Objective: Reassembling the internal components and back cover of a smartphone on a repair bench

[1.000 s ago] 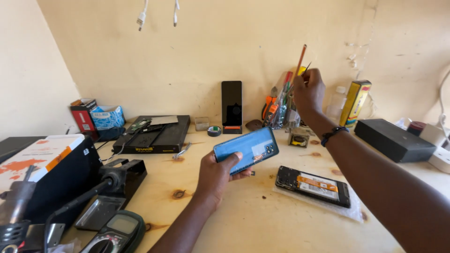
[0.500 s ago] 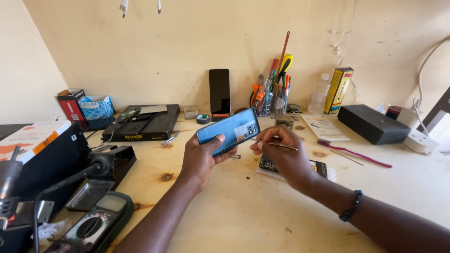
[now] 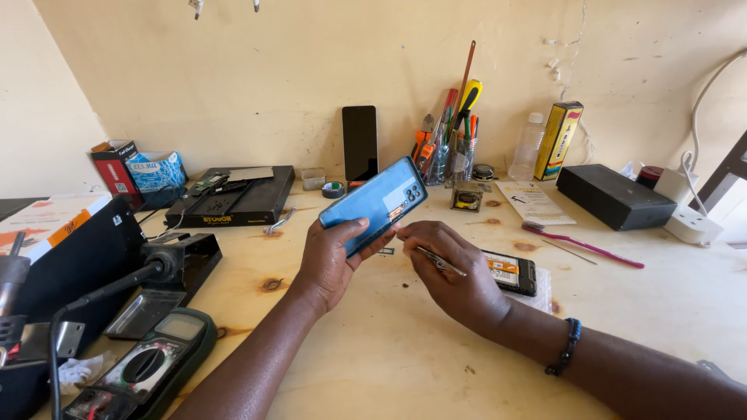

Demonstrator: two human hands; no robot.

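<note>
Left hand (image 3: 331, 260) grips blue phone (image 3: 374, 204) above bench (image 3: 373, 342) centre, back side tilted toward viewer, lower edge exposed for work. Right hand (image 3: 451, 272) pinches thin metal tool (image 3: 437, 260), tip near phone's edge. Opened phone (image 3: 510, 272) lies just right; tool jar (image 3: 451, 148) far, by wall.

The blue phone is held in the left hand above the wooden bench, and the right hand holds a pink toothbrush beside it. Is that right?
Not quite. In the head view the left hand does hold the blue phone above the wooden bench, but the right hand holds thin metal tweezers. The pink toothbrush lies on the bench, untouched.
</note>
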